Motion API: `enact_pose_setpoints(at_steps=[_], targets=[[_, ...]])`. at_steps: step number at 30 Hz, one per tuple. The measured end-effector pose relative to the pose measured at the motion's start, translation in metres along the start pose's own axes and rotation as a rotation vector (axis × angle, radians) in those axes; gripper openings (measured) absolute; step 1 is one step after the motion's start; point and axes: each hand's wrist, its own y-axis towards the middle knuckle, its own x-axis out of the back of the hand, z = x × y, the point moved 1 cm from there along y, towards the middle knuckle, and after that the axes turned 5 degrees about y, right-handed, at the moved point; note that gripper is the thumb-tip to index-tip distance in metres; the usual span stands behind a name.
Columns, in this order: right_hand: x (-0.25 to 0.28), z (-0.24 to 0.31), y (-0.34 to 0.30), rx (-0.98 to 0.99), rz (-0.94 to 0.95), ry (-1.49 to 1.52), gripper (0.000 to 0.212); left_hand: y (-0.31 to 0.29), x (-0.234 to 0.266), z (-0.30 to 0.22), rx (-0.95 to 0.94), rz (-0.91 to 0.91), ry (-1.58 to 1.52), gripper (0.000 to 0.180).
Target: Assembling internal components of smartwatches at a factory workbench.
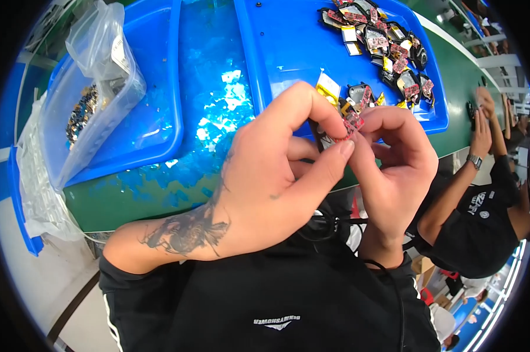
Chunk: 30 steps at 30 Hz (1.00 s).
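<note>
A black shirt (218, 299) is showing white side stripes (110, 324) and a white print (276, 322); a black cable (401, 311) is trailing down it. A dark tattoo (185, 233) is marking the left forearm (127, 249).

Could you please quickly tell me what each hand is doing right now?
Left hand: closed, pinching a small red circuit board.
Right hand: closed, pinching the same board from its right side.

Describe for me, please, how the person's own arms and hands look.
The left hand and right hand wear no gloves, and no watch shows. A dark tattoo covers part of the left forearm. The black sleeves have white stripes.
</note>
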Motion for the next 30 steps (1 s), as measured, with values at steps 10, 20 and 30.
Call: enact_pose_setpoints(at_steps=[10, 20, 30], targets=[[0.020, 0.013, 0.008, -0.035, 0.083, -0.053, 0.015, 0.005, 0.011, -0.005, 0.022, 0.021, -0.183, 0.013], [0.025, 0.018, 0.011, -0.062, 0.211, -0.082, 0.014, 0.005, 0.012, -0.004, 0.064, 0.072, -0.148, 0.013], [0.012, 0.016, 0.009, -0.090, 0.142, -0.019, 0.018, 0.007, 0.007, -0.005, 0.062, 0.003, -0.200, 0.014]])
